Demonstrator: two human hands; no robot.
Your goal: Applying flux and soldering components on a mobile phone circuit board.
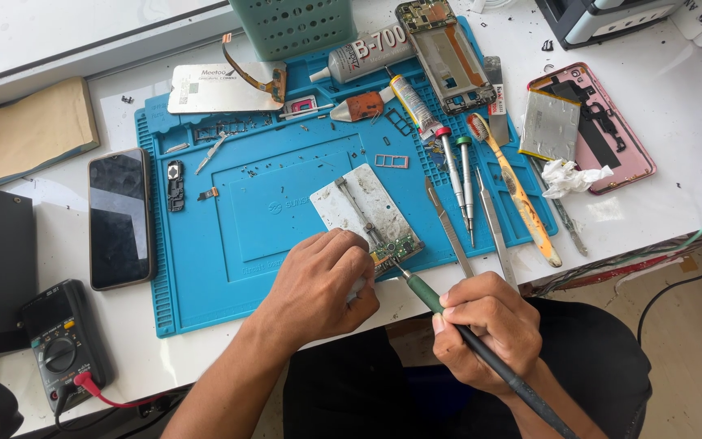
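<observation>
A white board holder (pixel 357 208) lies on the blue work mat (pixel 229 244), with a small green circuit board (pixel 397 246) clamped at its near corner. My left hand (pixel 325 280) rests on the mat's front edge, its fingers curled against the circuit board and pinching something small that I cannot make out. My right hand (pixel 487 325) grips a soldering iron (pixel 428 294) with a green grip and black handle. The iron's tip touches the circuit board just right of my left fingertips.
On the mat's right side lie tweezers (pixel 448 230), two screwdrivers (pixel 458 175), a toothbrush (pixel 513 187) and glue tubes (pixel 367 50). A black phone (pixel 119 218) and multimeter (pixel 62 341) sit left. A pink phone back (pixel 603 122) with a battery lies right. A green basket (pixel 294 24) stands behind.
</observation>
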